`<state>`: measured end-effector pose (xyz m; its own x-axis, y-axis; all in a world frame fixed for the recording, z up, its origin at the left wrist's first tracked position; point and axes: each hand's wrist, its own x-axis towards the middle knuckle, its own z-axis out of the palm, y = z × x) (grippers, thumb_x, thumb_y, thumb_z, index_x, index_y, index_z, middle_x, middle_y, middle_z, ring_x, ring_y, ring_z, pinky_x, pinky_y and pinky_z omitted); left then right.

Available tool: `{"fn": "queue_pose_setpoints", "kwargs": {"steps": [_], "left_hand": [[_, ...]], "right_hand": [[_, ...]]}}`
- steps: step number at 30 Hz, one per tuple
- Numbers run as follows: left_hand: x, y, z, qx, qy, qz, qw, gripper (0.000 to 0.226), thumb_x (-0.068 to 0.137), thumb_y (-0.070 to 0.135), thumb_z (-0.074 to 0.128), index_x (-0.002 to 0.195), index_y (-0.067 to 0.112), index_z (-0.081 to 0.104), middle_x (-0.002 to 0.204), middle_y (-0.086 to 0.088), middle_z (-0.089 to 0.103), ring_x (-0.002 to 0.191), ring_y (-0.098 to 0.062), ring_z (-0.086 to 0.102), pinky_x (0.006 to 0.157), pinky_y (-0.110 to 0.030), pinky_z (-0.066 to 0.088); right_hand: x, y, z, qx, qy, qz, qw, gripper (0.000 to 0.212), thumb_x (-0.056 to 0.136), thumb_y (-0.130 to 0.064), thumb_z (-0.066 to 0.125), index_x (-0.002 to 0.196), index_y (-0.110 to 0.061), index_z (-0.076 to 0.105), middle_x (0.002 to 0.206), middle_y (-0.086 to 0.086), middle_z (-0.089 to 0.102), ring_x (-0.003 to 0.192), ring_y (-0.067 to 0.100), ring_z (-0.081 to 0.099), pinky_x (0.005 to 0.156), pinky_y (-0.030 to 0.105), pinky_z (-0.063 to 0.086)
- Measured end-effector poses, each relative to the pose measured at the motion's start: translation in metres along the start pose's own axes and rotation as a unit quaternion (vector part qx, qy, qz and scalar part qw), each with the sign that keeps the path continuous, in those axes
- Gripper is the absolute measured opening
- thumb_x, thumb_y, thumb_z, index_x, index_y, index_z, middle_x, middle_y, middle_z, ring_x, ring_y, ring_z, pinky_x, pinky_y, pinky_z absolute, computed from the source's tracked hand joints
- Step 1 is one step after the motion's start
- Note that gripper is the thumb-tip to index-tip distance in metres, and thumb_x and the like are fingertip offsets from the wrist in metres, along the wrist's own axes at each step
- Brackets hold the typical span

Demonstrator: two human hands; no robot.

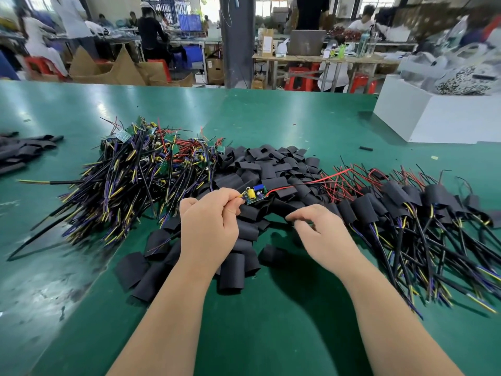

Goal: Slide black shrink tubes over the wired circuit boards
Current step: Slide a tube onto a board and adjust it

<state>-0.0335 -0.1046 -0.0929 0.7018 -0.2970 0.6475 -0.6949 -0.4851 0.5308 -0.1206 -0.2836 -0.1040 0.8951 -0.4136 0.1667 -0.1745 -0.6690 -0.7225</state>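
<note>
Currently: bare circuit board [254, 194] pinched by its wires in left hand [208, 226], just above loose tubes [271, 164]. Beside it, right hand [320, 229] curled over them, grip unclear. Sleeved pile [406, 202] lies right, larger unsleeved heap [146, 169] left; much remains, I judge

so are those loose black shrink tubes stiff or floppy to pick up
Probably floppy: the shrink tubes lie squashed flat, some bent. Likely light, being thin-walled and hollow at their open ends. Flattened, they should not roll much.
</note>
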Motion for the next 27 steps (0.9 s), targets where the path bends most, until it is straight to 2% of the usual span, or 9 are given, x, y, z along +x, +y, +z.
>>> {"fn": "queue_pose_setpoints", "kwargs": {"steps": [2, 5, 10, 12, 14, 17, 21, 24, 27], "left_hand": [[0.000, 0.000, 0.000, 0.000, 0.003, 0.001, 1.000, 0.013, 0.092, 0.016, 0.056, 0.088, 0.017, 0.068, 0.067, 0.010, 0.063, 0.056, -0.017, 0.059, 0.078, -0.040, 0.034], [0.000, 0.001, 0.000, -0.008, 0.011, 0.000, 1.000, 0.016, 0.090, 0.019, 0.052, 0.087, 0.017, 0.069, 0.067, 0.009, 0.065, 0.055, -0.017, 0.058, 0.076, -0.039, 0.034], [0.000, 0.000, 0.000, -0.012, 0.019, -0.001, 1.000, 0.017, 0.090, 0.019, 0.052, 0.089, 0.016, 0.069, 0.067, 0.009, 0.064, 0.054, -0.015, 0.055, 0.076, -0.041, 0.034], [0.000, 0.000, 0.001, -0.015, 0.020, 0.000, 1.000, 0.018, 0.090, 0.019, 0.051, 0.089, 0.015, 0.069, 0.067, 0.011, 0.063, 0.051, -0.008, 0.051, 0.076, -0.040, 0.034], [0.000, -0.001, 0.001, -0.020, 0.022, 0.001, 1.000, 0.018, 0.090, 0.020, 0.051, 0.090, 0.015, 0.068, 0.067, 0.012, 0.061, 0.052, 0.001, 0.046, 0.077, -0.040, 0.034], [0.001, -0.001, 0.000, -0.024, 0.021, -0.003, 1.000, 0.019, 0.090, 0.020, 0.049, 0.088, 0.015, 0.068, 0.068, 0.011, 0.062, 0.053, 0.000, 0.047, 0.076, -0.042, 0.036], [0.002, -0.001, -0.001, -0.030, 0.021, -0.003, 0.999, 0.019, 0.090, 0.019, 0.050, 0.087, 0.014, 0.068, 0.067, 0.010, 0.061, 0.052, 0.002, 0.045, 0.075, -0.046, 0.040], [0.003, -0.001, -0.003, -0.035, 0.020, -0.002, 0.999, 0.019, 0.089, 0.018, 0.051, 0.087, 0.012, 0.069, 0.067, 0.011, 0.060, 0.051, 0.001, 0.046, 0.074, -0.051, 0.043], [0.004, -0.001, -0.005, -0.043, 0.014, -0.001, 0.999, 0.019, 0.089, 0.018, 0.051, 0.087, 0.011, 0.069, 0.066, 0.011, 0.060, 0.050, -0.011, 0.051, 0.071, -0.056, 0.045]], "right_hand": [[0.000, -0.003, 0.004, 0.001, 0.019, -0.025, 1.000, 0.017, 0.094, -0.022, 0.056, 0.103, -0.023, 0.070, 0.101, -0.015, 0.055, 0.094, 0.005, 0.055, 0.080, 0.017, 0.038], [-0.002, -0.007, 0.001, -0.004, 0.131, -0.087, 0.987, 0.013, 0.086, -0.023, 0.069, 0.100, -0.021, 0.071, 0.096, -0.017, 0.058, 0.096, 0.006, 0.051, 0.087, 0.020, 0.038], [-0.001, -0.003, -0.014, 0.174, 0.267, -0.021, 0.947, 0.022, 0.076, -0.019, 0.079, 0.076, -0.032, 0.062, 0.078, -0.017, 0.064, 0.071, 0.001, 0.057, 0.071, 0.018, 0.045], [0.002, 0.001, -0.018, 0.240, 0.286, 0.005, 0.928, 0.028, 0.074, -0.012, 0.079, 0.076, -0.031, 0.059, 0.076, -0.015, 0.061, 0.066, 0.004, 0.054, 0.069, 0.023, 0.046], [0.003, 0.004, -0.022, 0.260, 0.300, -0.007, 0.918, 0.039, 0.073, -0.005, 0.078, 0.085, -0.035, 0.056, 0.080, -0.011, 0.056, 0.066, 0.000, 0.051, 0.068, 0.015, 0.044], [0.003, 0.007, -0.022, 0.109, 0.257, -0.025, 0.960, 0.046, 0.072, 0.000, 0.071, 0.100, -0.032, 0.056, 0.090, -0.009, 0.058, 0.067, -0.004, 0.053, 0.068, 0.003, 0.038], [0.002, 0.013, -0.011, -0.071, 0.074, 0.006, 0.995, 0.037, 0.076, 0.000, 0.068, 0.106, -0.021, 0.066, 0.100, -0.004, 0.065, 0.096, 0.016, 0.061, 0.079, 0.012, 0.035], [0.002, 0.018, -0.009, -0.053, 0.006, 0.020, 0.998, 0.051, 0.075, -0.004, 0.072, 0.120, -0.025, 0.059, 0.107, -0.006, 0.060, 0.099, 0.015, 0.055, 0.071, 0.012, 0.035], [0.003, 0.022, -0.011, -0.013, 0.025, 0.058, 0.998, 0.062, 0.076, -0.011, 0.076, 0.131, -0.028, 0.051, 0.108, -0.004, 0.061, 0.095, 0.013, 0.055, 0.067, 0.011, 0.036]]}}
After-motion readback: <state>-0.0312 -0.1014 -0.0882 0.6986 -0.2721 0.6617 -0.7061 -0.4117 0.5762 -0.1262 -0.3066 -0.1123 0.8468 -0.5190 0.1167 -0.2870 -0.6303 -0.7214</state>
